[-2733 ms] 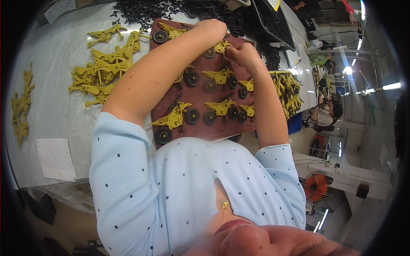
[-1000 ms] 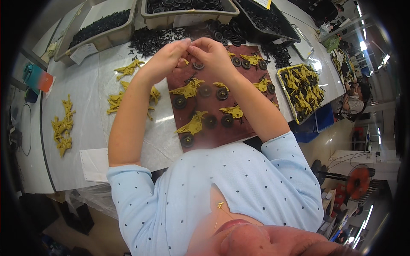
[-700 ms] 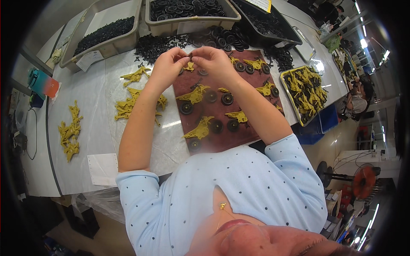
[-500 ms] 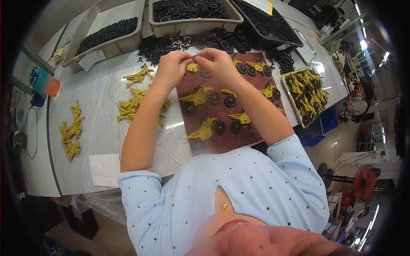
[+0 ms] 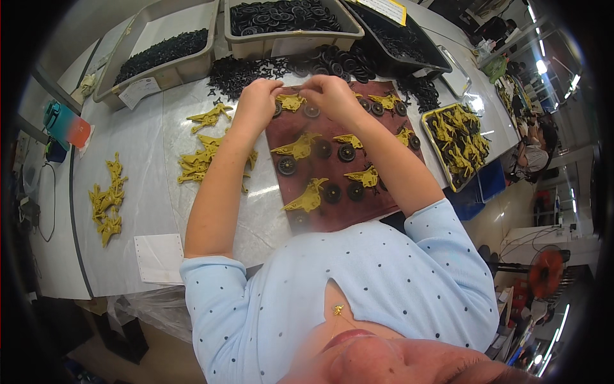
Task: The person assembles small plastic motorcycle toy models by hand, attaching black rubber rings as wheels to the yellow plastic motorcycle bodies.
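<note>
Both my hands are over the far edge of a dark red mat (image 5: 377, 206), a short gap between them. My left hand (image 5: 259, 101) has its thumb and fingers closed in a pinch; anything in them is too small to make out. My right hand (image 5: 331, 97) is closed the same way, its fingertips also hiding what they hold. Just below and between them lies a yellow toy motorbike body (image 5: 291, 102) with black wheels beside it. More yellow motorbike bodies (image 5: 298, 146) and black toy wheels (image 5: 346, 152) are spread in rows over the mat.
Beyond the mat lie piles of small black parts (image 5: 246, 72) and loose wheels (image 5: 339, 63). Grey bins (image 5: 291, 43) and a black bin (image 5: 409, 48) line the back. A filled yellow-rimmed tray (image 5: 456, 190) stands right. Yellow bodies (image 5: 107, 200) and a bottle (image 5: 67, 121) are left.
My hands, which met at the fingertips over the mat's far edge, have drawn apart. The yellow motorbike body between them is now more fully visible.
</note>
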A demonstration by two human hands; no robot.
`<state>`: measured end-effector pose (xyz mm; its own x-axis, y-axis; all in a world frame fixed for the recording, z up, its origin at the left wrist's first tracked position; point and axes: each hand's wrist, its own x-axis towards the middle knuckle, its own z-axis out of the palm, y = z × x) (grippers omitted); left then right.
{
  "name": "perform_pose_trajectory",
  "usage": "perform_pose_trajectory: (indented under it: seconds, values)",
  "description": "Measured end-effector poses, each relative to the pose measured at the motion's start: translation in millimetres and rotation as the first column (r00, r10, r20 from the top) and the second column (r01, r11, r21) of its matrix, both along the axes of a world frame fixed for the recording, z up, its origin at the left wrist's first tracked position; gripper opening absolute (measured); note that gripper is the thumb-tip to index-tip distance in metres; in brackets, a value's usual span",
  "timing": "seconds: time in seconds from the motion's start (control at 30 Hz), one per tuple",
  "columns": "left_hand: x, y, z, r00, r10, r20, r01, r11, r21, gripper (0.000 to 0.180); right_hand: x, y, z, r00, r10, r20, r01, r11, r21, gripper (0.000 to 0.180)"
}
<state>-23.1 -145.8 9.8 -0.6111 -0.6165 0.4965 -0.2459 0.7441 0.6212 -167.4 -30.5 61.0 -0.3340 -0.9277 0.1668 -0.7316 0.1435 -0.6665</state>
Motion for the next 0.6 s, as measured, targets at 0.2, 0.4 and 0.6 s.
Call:
perform_pose_trajectory:
  seconds: [0.2,0.4,0.6]
  values:
    - [0.9,-12.1,-30.8,0.960,0.081,0.269,-0.038,0.986,-0.164,0.016,7.8,-0.7,-23.1,0.965,0.035,-0.259,-0.025,0.999,0.039,0.017]
    - [-1.3,-1.5,-16.8,0.931,0.148,0.333,-0.069,0.969,-0.236,0.012,7.6,-11.6,-39.9,0.914,0.014,-0.405,0.047,0.989,0.141,0.017]
    - [2.3,-2.6,-18.3,0.908,0.124,0.401,-0.042,0.977,-0.208,0.013,11.8,-14.2,-37.5,0.896,0.071,-0.439,0.023,0.978,0.207,0.016]
